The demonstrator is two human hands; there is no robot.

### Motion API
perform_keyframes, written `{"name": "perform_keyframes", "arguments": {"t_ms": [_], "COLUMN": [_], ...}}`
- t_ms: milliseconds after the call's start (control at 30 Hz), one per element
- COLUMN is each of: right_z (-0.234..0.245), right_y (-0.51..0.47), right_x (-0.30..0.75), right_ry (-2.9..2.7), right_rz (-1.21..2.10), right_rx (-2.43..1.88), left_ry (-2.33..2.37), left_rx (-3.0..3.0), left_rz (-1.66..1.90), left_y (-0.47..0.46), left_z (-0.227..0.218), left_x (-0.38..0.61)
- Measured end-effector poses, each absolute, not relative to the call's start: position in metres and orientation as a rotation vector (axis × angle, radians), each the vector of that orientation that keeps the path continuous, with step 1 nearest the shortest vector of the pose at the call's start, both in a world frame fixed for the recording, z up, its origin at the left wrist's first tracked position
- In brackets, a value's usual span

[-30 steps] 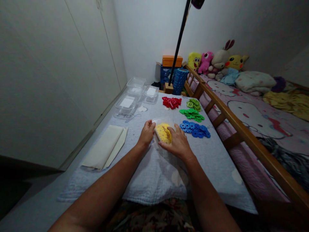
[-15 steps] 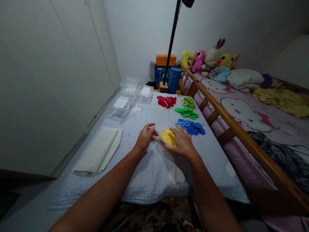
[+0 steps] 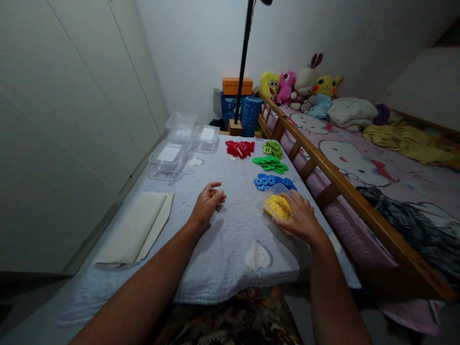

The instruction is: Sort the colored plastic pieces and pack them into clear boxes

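Note:
My right hand (image 3: 299,215) grips a clear plastic container (image 3: 266,194) from its right side, its fingers over the rim. Inside lie yellow plastic pieces (image 3: 276,207). The container is at the right of the table, just in front of the pile of blue flower-shaped pieces (image 3: 273,182). My left hand (image 3: 209,202) is over the middle of the cloth, apart from the container. Its fingers are loosely bent and apart, with nothing visible in them.
Beyond the blue pile lie green pieces (image 3: 270,164), lime-green pieces (image 3: 273,149) and red pieces (image 3: 240,149). Several clear containers (image 3: 168,154) stand at the back left, near a folded beige cloth (image 3: 134,227). A wooden bed rail (image 3: 323,165) borders the table's right side.
My right hand has carried the container with the yellow pieces to the right, toward the table's right edge. My left hand has parted from the container and moved slightly left.

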State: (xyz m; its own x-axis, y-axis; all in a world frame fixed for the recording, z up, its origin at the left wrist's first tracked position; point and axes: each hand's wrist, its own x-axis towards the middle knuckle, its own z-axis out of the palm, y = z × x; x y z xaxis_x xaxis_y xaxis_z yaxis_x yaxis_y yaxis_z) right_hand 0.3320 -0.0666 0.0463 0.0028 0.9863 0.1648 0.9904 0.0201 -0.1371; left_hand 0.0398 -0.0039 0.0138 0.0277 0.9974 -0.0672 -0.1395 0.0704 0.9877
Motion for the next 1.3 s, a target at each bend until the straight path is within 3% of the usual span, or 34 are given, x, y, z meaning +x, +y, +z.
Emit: {"name": "perform_keyframes", "arguments": {"t_ms": [333, 567, 900, 1300], "right_z": [0.042, 0.044, 0.038, 0.035], "right_y": [-0.073, -0.078, -0.084, -0.076], "right_x": [0.373, 0.365, 0.356, 0.387], "right_ry": [-1.907, -1.867, -1.839, -1.669], "right_rz": [-0.065, -0.272, -0.23, -0.262], "right_rx": [-2.227, -2.166, -2.121, -2.229], "left_ry": [1.157, 1.159, 1.458, 1.433], "left_rx": [1.092, 1.105, 1.412, 1.406], "left_rz": [1.179, 1.17, 1.294, 1.241], "left_y": [-0.003, 0.0, 0.016, 0.016], "left_z": [0.013, 0.008, 0.0, -0.002], "left_x": [0.038, 0.039, 0.029, 0.026]}}
